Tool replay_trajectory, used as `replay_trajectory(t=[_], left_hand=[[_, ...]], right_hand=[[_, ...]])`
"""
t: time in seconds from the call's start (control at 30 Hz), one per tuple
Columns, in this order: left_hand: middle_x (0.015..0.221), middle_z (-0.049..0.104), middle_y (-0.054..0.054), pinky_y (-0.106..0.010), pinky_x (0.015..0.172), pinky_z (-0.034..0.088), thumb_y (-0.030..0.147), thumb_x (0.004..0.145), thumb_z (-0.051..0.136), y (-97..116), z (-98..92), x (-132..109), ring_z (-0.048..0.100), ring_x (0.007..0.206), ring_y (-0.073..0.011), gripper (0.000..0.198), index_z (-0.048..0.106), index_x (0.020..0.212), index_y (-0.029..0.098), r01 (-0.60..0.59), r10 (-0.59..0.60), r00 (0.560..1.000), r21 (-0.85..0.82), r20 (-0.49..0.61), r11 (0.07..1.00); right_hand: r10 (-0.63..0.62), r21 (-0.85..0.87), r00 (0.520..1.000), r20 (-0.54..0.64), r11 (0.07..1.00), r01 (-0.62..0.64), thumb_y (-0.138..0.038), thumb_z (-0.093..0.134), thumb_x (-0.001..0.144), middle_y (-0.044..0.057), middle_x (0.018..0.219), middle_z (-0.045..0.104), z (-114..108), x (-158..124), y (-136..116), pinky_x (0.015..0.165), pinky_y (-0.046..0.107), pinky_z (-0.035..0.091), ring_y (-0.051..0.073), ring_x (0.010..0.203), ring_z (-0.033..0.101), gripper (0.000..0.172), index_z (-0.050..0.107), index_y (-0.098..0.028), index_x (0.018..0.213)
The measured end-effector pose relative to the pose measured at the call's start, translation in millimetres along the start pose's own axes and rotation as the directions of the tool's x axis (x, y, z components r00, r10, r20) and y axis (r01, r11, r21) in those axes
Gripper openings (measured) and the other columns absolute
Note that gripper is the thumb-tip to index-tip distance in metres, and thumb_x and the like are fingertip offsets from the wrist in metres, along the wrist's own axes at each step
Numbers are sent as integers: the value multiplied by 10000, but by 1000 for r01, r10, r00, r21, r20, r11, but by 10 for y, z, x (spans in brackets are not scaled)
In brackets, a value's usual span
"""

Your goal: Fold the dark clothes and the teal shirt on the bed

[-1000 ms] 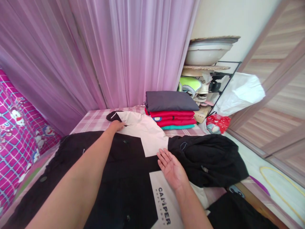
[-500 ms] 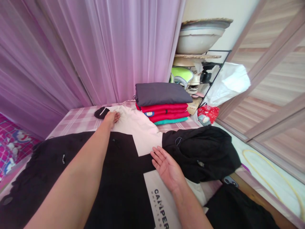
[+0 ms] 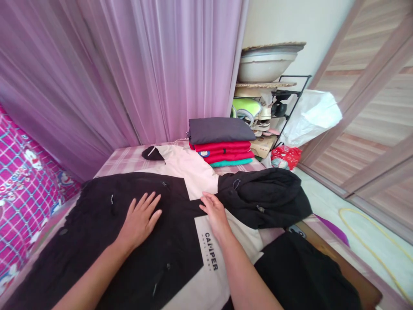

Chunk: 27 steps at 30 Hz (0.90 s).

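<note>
Left hand [image 3: 140, 221]: fingers spread, palm down on jacket [image 3: 176, 234]. Right hand [image 3: 214, 211]: fingers bent on its front (grip cannot be told). Jacket: laid across checked sheet [image 3: 118, 161]; flat, light palms should smooth it best.

Lilac curtains [image 3: 135, 69] fill the upper left of the frame; at upper right, a pale wall [image 3: 297, 21] meets wood-grain sliding doors [image 3: 371, 103] above whitish flooring [image 3: 325, 198].

A pink-and-white plaid cloth [image 3: 124, 160] carries a black-and-cream hooded jacket [image 3: 176, 215], spread out; just beyond the jacket sits a neat stack of folded clothes [image 3: 222, 146].
</note>
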<state>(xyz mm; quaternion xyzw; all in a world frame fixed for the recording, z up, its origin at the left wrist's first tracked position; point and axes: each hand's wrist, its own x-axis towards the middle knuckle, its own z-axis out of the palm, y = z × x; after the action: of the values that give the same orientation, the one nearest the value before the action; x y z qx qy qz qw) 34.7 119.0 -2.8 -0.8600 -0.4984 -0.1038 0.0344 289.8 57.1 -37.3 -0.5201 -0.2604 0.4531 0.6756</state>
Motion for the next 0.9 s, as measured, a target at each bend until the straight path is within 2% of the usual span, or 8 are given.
replay_trajectory(t=[0.1, 0.2, 0.27, 0.37, 0.6, 0.7, 0.77, 0.9], left_hand=[[1558, 399, -35, -541, 1185, 198, 425, 935, 315, -233, 41, -537, 306, 1463, -275, 569, 448, 1469, 281, 158, -162, 986, 126, 24, 979], [1567, 384, -63, -560, 1155, 255, 432, 936, 301, -353, 51, -732, 309, 1460, -294, 590, 425, 1484, 252, 267, -280, 959, 172, 53, 948], [1570, 379, -70, -562, 1144, 276, 457, 940, 311, -338, 27, -744, 305, 1461, -297, 598, 404, 1495, 257, 278, -293, 953, 160, 77, 947], [1568, 383, -81, -572, 1139, 281, 491, 949, 316, -253, -34, -711, 309, 1458, -300, 596, 401, 1495, 267, 276, -288, 953, 123, 90, 953], [1583, 353, -94, -588, 1153, 255, 523, 964, 306, -161, -122, -707, 299, 1461, -299, 608, 395, 1497, 245, 297, -305, 948, 84, 96, 951], [1587, 349, -87, -583, 1160, 247, 533, 967, 302, -137, -134, -703, 287, 1466, -298, 609, 390, 1499, 249, 307, -314, 944, 79, 100, 948], [1590, 343, -83, -574, 1165, 240, 533, 970, 299, -110, -144, -697, 276, 1472, -294, 608, 381, 1504, 252, 308, -314, 944, 69, 105, 949], [1601, 317, -79, -534, 1182, 221, 523, 981, 274, -101, -198, -760, 258, 1480, -275, 615, 356, 1515, 230, 307, -310, 938, 43, 157, 951]], right_hand=[[-189, -425, 975, 119, 877, 222, -335, 539, 862, 97, 1329, 617, 111, -112, -69, 981, 392, 510, 235, 1187, 596, 350, 676, -226, 1164], [-332, -707, 870, 364, 509, 490, -283, 477, 907, 76, 1458, 524, 161, -256, -208, 1154, 428, 317, 224, 1355, 449, 434, 603, -253, 1321], [-291, -795, 838, 461, 284, 536, -312, 469, 934, 82, 1526, 443, 136, -321, -262, 1198, 495, 171, 248, 1433, 336, 479, 534, -252, 1404], [-155, -897, 896, 416, 91, 432, -394, 443, 964, 135, 1554, 388, 36, -326, -259, 1179, 574, 101, 294, 1457, 279, 503, 513, -213, 1428], [-14, -969, 973, 230, -99, 227, -471, 313, 998, 122, 1607, 280, 169, -404, -402, 1176, 560, 116, 274, 1488, 195, 578, 402, -204, 1503], [-41, -914, 919, 392, -135, 384, -489, 266, 1006, 89, 1629, 231, 254, -666, -456, 1183, 547, 89, 258, 1499, 151, 588, 347, -238, 1531], [-4, -871, 881, 473, -153, 467, -502, 257, 1006, 64, 1630, 233, 184, -836, -417, 1184, 548, 70, 250, 1499, 154, 574, 356, -280, 1525], [71, -919, 944, 322, -215, 329, -489, 253, 1005, 77, 1628, 236, -123, -961, -280, 1170, 562, 114, 257, 1490, 195, 573, 345, -282, 1531]])
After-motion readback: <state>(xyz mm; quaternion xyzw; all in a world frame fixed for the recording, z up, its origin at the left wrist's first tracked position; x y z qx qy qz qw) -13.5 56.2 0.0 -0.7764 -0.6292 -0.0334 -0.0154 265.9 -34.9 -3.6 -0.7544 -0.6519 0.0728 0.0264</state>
